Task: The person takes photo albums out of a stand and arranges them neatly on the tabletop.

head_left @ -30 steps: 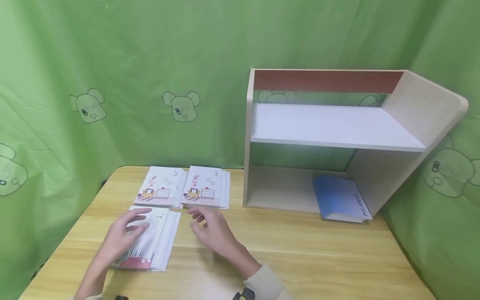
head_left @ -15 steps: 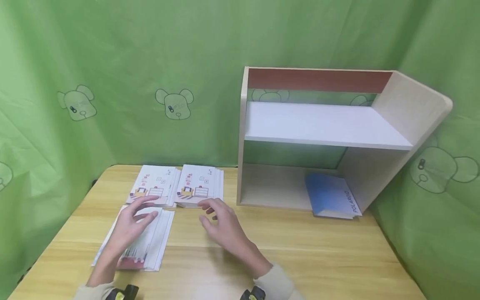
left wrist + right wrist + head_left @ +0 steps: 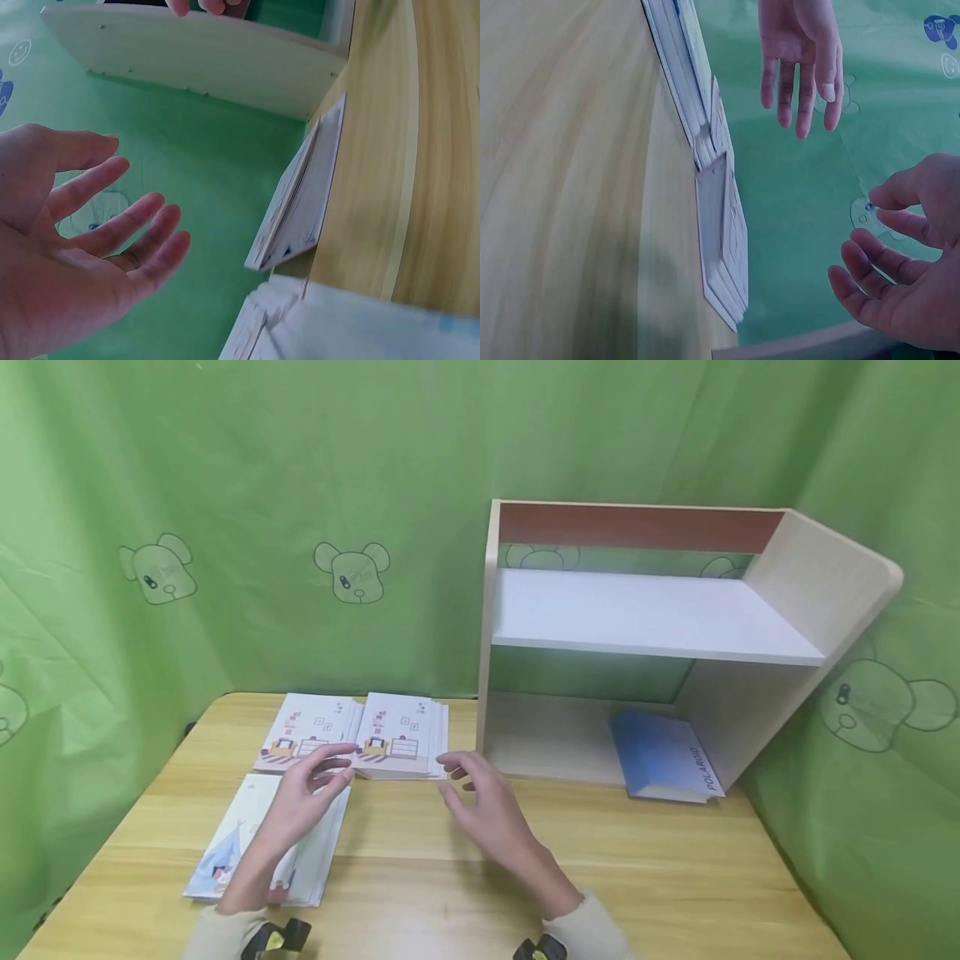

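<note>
My left hand [image 3: 303,797] hovers with loosely bent fingers over the right part of the front white book [image 3: 255,810], which has a blue tent on its cover. Its forearm hides part of that cover. My right hand [image 3: 491,814] hangs above the table, right of the back middle book [image 3: 397,735], fingers relaxed and apart. Beside that book lies a matching white book [image 3: 307,727] with a yellow vehicle on its cover. Neither hand holds anything. Both hands show in the right wrist view, the left hand [image 3: 802,60] with fingers pointing down.
A wooden desk shelf [image 3: 660,614] with a white board stands at the back right. In its lower bay, a blue-and-white POLAROID book [image 3: 667,756] lies at the right side. A green curtain [image 3: 420,485] surrounds the wooden table [image 3: 600,860].
Both hands have moved right across the table, the left one uncovering more of the front book's cover. The head view has swung slightly right. The books and shelf stay in place.
</note>
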`<control>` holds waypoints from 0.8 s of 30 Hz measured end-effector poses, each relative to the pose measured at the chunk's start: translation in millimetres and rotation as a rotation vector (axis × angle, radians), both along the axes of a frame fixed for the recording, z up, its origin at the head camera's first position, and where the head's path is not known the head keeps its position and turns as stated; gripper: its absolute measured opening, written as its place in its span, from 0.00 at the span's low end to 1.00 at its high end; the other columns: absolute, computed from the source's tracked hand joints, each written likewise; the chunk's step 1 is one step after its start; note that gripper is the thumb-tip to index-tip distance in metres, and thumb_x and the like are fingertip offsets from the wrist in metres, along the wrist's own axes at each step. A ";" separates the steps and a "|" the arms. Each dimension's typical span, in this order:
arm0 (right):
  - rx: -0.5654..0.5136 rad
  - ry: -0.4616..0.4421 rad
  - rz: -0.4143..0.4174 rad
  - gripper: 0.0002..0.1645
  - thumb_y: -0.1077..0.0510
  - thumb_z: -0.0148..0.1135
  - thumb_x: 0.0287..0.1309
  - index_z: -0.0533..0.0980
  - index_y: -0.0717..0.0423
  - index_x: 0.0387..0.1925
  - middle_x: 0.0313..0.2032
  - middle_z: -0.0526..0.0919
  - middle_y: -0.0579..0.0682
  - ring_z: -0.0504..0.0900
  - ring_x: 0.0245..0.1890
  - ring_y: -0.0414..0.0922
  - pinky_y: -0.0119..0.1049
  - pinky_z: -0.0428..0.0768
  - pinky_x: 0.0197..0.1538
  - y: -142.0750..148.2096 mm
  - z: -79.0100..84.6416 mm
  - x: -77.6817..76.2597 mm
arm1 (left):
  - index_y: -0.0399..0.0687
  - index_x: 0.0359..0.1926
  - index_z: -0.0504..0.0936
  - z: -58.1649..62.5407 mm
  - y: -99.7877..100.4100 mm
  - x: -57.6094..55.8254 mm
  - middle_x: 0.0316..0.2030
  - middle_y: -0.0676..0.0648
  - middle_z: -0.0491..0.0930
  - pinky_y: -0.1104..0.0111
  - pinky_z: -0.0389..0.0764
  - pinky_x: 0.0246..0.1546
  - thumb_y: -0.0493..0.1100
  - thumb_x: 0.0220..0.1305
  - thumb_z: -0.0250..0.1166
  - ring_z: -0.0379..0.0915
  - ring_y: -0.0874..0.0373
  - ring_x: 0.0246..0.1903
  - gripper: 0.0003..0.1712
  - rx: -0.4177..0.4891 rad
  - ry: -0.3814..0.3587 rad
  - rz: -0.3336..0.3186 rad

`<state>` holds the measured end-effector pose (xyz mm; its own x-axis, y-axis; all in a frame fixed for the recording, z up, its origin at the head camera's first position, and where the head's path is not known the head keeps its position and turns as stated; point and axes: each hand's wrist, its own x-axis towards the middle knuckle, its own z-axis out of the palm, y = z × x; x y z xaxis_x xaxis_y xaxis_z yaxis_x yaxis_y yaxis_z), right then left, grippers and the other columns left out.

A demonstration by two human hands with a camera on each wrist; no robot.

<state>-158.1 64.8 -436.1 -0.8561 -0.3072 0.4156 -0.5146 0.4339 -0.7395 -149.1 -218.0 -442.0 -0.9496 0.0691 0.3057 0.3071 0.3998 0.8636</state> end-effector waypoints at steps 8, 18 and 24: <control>-0.016 -0.001 -0.032 0.21 0.65 0.68 0.63 0.79 0.56 0.58 0.52 0.83 0.46 0.82 0.50 0.48 0.44 0.86 0.53 24.7 4.7 0.6 | 0.35 0.63 0.77 0.0 19.4 -5.5 0.60 0.37 0.79 0.63 0.81 0.60 0.33 0.71 0.64 0.74 0.36 0.59 0.21 0.057 -0.001 -0.024; -0.041 0.035 -0.083 0.21 0.68 0.68 0.61 0.79 0.57 0.56 0.50 0.84 0.48 0.83 0.49 0.50 0.47 0.87 0.51 48.7 2.0 -2.9 | 0.37 0.62 0.78 1.1 38.3 -15.5 0.59 0.39 0.80 0.51 0.80 0.60 0.36 0.70 0.66 0.77 0.41 0.55 0.21 0.077 0.054 -0.082; -0.041 0.039 -0.087 0.21 0.68 0.67 0.63 0.79 0.60 0.57 0.52 0.83 0.52 0.83 0.50 0.53 0.48 0.87 0.52 61.9 -0.5 -4.6 | 0.37 0.63 0.77 -3.6 52.4 -15.4 0.62 0.39 0.78 0.44 0.76 0.62 0.36 0.70 0.67 0.76 0.39 0.58 0.23 0.121 0.063 -0.126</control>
<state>-162.7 126.7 -436.7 -0.8619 -0.2138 0.4598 -0.5048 0.4479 -0.7380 -164.5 -165.6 -445.7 -0.9146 0.1452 0.3774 0.4029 0.2487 0.8808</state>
